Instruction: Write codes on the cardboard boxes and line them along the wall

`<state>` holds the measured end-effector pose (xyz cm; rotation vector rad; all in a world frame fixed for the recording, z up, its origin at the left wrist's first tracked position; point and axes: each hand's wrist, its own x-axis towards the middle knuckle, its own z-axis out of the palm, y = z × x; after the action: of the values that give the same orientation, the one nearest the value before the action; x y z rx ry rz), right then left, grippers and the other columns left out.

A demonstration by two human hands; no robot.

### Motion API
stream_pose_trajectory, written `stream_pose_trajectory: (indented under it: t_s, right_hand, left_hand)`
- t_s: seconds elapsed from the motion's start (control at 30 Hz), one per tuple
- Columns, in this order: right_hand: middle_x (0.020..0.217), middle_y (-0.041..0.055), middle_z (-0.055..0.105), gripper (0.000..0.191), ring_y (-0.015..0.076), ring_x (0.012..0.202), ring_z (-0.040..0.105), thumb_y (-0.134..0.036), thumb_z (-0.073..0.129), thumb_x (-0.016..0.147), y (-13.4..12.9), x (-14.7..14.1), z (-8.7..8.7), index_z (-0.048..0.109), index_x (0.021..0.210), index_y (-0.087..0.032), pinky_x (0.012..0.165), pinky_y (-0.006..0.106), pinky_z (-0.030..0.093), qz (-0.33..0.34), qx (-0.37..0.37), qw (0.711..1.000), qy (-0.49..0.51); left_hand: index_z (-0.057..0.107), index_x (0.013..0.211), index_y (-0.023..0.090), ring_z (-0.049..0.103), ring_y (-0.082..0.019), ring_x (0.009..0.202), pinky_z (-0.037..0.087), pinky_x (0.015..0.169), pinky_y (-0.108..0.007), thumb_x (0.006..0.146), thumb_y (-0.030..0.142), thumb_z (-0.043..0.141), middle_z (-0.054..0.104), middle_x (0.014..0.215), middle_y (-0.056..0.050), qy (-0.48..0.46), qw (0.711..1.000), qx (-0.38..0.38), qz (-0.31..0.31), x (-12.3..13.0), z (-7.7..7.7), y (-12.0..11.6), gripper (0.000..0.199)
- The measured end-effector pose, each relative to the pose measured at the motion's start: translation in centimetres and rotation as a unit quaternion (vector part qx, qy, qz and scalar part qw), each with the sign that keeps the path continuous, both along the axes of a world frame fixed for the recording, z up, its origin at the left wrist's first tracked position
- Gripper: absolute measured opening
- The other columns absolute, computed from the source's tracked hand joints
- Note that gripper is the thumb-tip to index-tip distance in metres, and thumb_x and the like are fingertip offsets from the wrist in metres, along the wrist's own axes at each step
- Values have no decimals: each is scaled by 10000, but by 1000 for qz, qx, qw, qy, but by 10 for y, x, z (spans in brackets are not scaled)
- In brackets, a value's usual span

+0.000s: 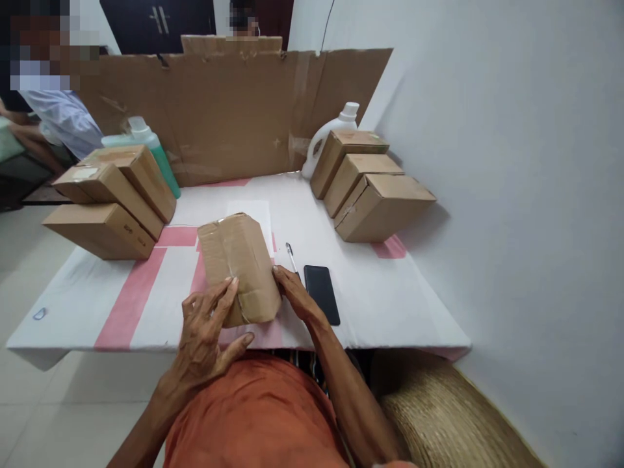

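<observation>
A brown cardboard box with tape along its top lies slightly turned near the table's front edge. My left hand rests its spread fingertips on the box's near left part, thumb stretched apart below the near edge. Against the right side of the same box, my right hand presses with its fingers closed together and grips that edge; its fingertips are partly hidden. Just right of that hand are a black phone and a pen. A white sheet of paper shows partly from behind the box.
Several cardboard boxes stand at the left and right of the table. Behind them are a green-liquid bottle and a white jug. A tall cardboard panel closes the back. A wall borders the right; people sit beyond.
</observation>
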<state>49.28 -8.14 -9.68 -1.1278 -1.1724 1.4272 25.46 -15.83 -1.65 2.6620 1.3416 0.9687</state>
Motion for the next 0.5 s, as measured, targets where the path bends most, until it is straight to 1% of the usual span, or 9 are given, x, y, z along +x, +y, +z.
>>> stream_pose_trajectory:
  t_s: [0.03, 0.1, 0.17, 0.23, 0.3, 0.4, 0.5]
  right_hand:
    - [858, 15, 686, 576, 163, 722, 535, -749, 588, 924, 0, 0, -2, 729, 972, -193, 644, 269, 417, 2, -11, 1000, 14]
    - [871, 31, 711, 600, 172, 723, 581, -766, 569, 923, -1, -2, -7, 737, 1041, -202, 657, 278, 454, 3, -30, 999, 40]
    - [928, 61, 744, 629, 203, 783, 649, -782, 556, 914, -1, -5, -13, 734, 1130, -218, 707, 310, 509, -3, -47, 996, 78]
    - [1015, 88, 761, 650, 235, 879, 692, -783, 569, 895, -2, -9, -17, 721, 1204, -232, 767, 347, 546, -21, -59, 990, 127]
    - [1109, 101, 757, 642, 249, 960, 701, -749, 590, 893, -4, -12, -18, 698, 1274, -243, 812, 368, 560, -33, -55, 984, 166]
    - [1167, 89, 737, 607, 236, 955, 697, -649, 630, 915, -8, -12, -10, 644, 1380, -259, 854, 383, 563, -27, -40, 983, 178]
    - [1136, 71, 722, 579, 221, 913, 667, -568, 665, 924, -12, -8, 8, 634, 1411, -257, 869, 386, 563, -34, -9, 989, 145]
  left_hand:
    - [222, 1675, 268, 552, -361, 1352, 332, 1107, -481, 949, 509, 613, 566, 1518, -166, 8, 1000, -9, 2, -3, -1, 2, 859]
    - [204, 1678, 264, 459, -406, 1456, 278, 1165, -529, 917, 572, 634, 527, 1567, -173, 23, 999, -33, 13, -10, -5, 9, 927]
    - [160, 1686, 260, 356, -438, 1532, 250, 1206, -573, 871, 629, 680, 457, 1626, -184, 27, 998, -58, 22, -16, -13, 17, 1035]
    - [93, 1694, 253, 316, -440, 1558, 276, 1220, -599, 849, 647, 712, 383, 1670, -199, 16, 997, -74, 22, -20, -21, 28, 1120]
    - [57, 1696, 247, 327, -429, 1555, 319, 1220, -611, 855, 619, 732, 353, 1680, -209, -4, 997, -73, 18, -21, -26, 39, 1141]
    - [76, 1695, 241, 359, -417, 1538, 361, 1212, -628, 865, 553, 756, 369, 1659, -219, -33, 998, -55, 13, -20, -24, 48, 1117]
    - [109, 1693, 243, 393, -409, 1515, 394, 1200, -631, 851, 514, 787, 388, 1642, -220, -57, 997, -45, 18, -19, -13, 47, 1115]
